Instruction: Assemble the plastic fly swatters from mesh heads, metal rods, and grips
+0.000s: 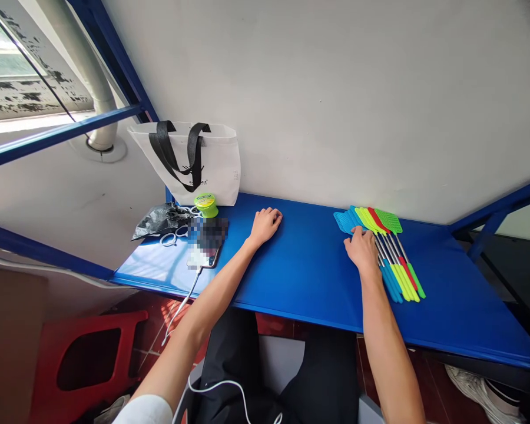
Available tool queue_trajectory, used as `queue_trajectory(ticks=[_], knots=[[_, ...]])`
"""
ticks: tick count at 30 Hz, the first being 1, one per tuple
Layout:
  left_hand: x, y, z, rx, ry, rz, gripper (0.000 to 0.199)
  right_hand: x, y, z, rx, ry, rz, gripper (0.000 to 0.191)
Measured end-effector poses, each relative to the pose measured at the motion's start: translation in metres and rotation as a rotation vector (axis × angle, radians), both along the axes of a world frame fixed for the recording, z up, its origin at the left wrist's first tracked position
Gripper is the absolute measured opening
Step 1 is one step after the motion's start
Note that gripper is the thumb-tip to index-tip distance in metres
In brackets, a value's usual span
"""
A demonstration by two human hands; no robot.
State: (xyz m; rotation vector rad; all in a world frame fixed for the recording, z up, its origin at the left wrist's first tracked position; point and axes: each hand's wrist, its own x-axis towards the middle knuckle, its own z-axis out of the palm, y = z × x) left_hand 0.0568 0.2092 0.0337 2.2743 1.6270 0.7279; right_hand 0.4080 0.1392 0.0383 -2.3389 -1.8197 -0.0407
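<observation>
My left hand (pixel 265 227) rests palm down on the blue table (pixel 300 259), its fingers loosely bent and apart from any object. Toward the right, a row of fly swatters (pixel 395 253) lies side by side, with blue, yellow, red and green heads and grips on silver shafts. My right hand (pixel 362 250) is over the left edge of that row, at the blue fly swatters (pixel 350 220), thumb and fingers apart. It hides part of their shafts; whether the fingertips touch them is hard to see.
At the table's left end stand a white tote bag (pixel 223 159) with black handles and a green tub (pixel 206 206). Near them lie a black plastic bag (pixel 156 221), white-handled scissors (pixel 168 239) and a partly blurred phone (pixel 212 258) with a white cable (pixel 183 303). A red stool (pixel 130 347) is below.
</observation>
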Motion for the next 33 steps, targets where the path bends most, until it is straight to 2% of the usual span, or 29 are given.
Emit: queue_trajectory(ticks=[6, 9, 11, 13, 16, 21, 27, 30, 33], knots=[[0.0, -0.002, 0.003, -0.008, 0.031, 0.01, 0.029, -0.005, 0.001, 0.002, 0.05, 0.09, 0.186, 0.048], [0.0, -0.004, 0.005, -0.004, 0.044, 0.007, 0.029, -0.018, 0.004, 0.0, 0.095, 0.2, 0.337, 0.05], [0.001, -0.005, 0.006, -0.003, 0.045, 0.0, 0.028, -0.029, 0.005, -0.002, 0.093, 0.23, 0.39, 0.05], [0.003, -0.007, 0.007, -0.006, 0.042, -0.012, 0.028, -0.04, 0.005, -0.002, 0.059, 0.188, 0.352, 0.053], [0.007, -0.01, 0.007, -0.01, 0.036, -0.048, 0.026, -0.051, 0.003, 0.0, -0.011, 0.07, 0.221, 0.062], [0.013, -0.014, 0.002, 0.001, 0.037, -0.11, 0.023, -0.048, -0.001, 0.009, -0.058, -0.025, 0.061, 0.078], [0.02, -0.018, -0.001, 0.023, 0.051, -0.153, 0.025, -0.028, -0.005, 0.016, 0.001, -0.079, -0.011, 0.062], [0.024, -0.023, 0.0, 0.034, 0.061, -0.173, 0.025, -0.024, -0.006, 0.017, -0.033, -0.1, -0.076, 0.059], [0.029, -0.028, 0.001, 0.054, 0.057, -0.2, 0.027, -0.026, -0.009, 0.017, 0.034, -0.105, -0.081, 0.059]])
